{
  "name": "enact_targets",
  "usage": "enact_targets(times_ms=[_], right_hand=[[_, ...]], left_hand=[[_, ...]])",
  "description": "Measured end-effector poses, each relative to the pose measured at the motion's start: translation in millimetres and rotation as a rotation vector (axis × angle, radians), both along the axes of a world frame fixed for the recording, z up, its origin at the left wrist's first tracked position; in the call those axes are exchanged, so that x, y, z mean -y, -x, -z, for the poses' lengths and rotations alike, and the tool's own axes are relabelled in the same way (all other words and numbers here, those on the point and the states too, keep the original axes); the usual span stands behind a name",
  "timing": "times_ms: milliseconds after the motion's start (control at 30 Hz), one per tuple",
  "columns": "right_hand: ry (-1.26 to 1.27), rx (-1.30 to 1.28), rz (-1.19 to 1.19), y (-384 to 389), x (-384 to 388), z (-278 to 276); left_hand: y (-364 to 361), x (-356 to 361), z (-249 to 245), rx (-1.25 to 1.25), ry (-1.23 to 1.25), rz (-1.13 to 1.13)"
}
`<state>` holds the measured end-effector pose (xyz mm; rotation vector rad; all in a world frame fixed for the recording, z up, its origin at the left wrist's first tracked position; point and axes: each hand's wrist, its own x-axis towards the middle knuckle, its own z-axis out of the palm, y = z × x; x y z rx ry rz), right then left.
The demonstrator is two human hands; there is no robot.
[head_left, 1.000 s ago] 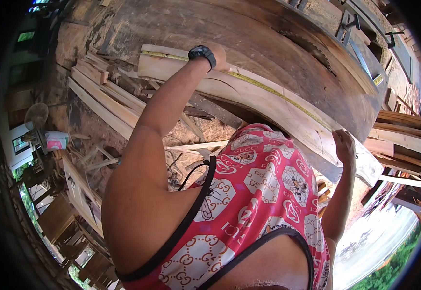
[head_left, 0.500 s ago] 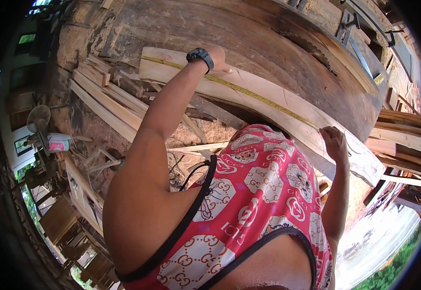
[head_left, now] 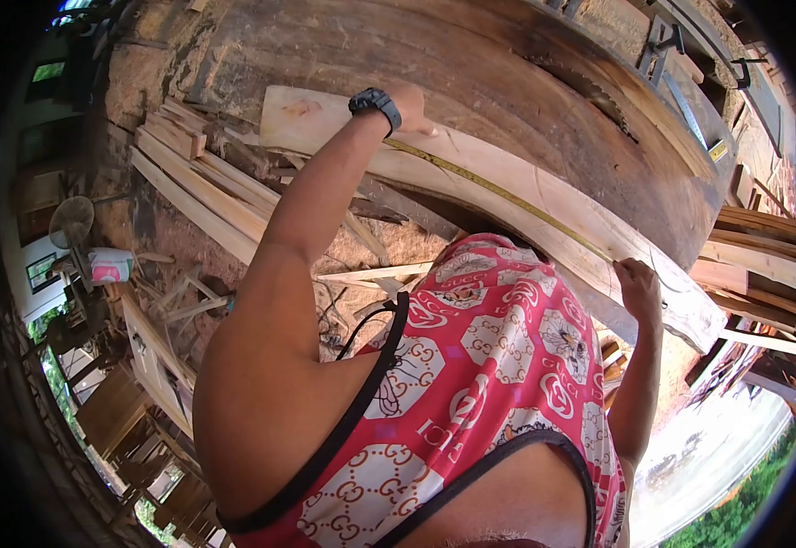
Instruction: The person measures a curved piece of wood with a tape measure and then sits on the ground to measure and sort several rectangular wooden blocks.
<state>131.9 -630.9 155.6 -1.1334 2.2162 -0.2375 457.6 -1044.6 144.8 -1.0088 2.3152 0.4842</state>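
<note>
A pale, curved wooden plank point(head_left: 544, 173) lies across the work surface, with a yellow tape measure point(head_left: 498, 189) stretched along it. My left hand point(head_left: 407, 108), with a black watch on its wrist, is closed over the plank's far edge at the tape's left visible end, thumb pointing right. The fingers beyond the edge are partly hidden. Near the right end of the plank, my right hand point(head_left: 637, 281) is closed in a pinch on the tape. No tape shows on the plank left of my left hand.
A toothed saw blade point(head_left: 599, 99) stands up through the large wooden surface point(head_left: 370, 46) beyond the plank. Wood strips point(head_left: 201, 205) lie at the left, and stacked boards point(head_left: 754, 251) at the right. Clamps point(head_left: 667, 38) are at the upper right.
The tape has slid right, and its stretch left of my left hand is gone from the plank. My right hand has moved slightly right and down with the tape.
</note>
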Motion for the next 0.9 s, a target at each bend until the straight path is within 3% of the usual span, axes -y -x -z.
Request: enact_targets(times_ms=[167, 333, 633, 833, 900], right_hand=[[-0.071, 0.009, 0.075, 28, -16, -7], [0.031, -0.003, 0.044, 60, -39, 6], [-0.014, -0.073, 0.083, 37, -5, 3], [-0.004, -0.101, 0.043, 38, 4, 3], [-0.041, -0.073, 0.077, 35, 7, -1]], left_hand=[[3, -3, -8, 0.0, 0.008, -0.004], [3, -5, -7, -0.018, 0.004, -0.012], [-2, -14, 5, -0.022, 0.014, -0.068], [-16, -27, 17, -0.221, 0.122, -0.094], [-18, -29, 18, -0.274, -0.006, -0.214]])
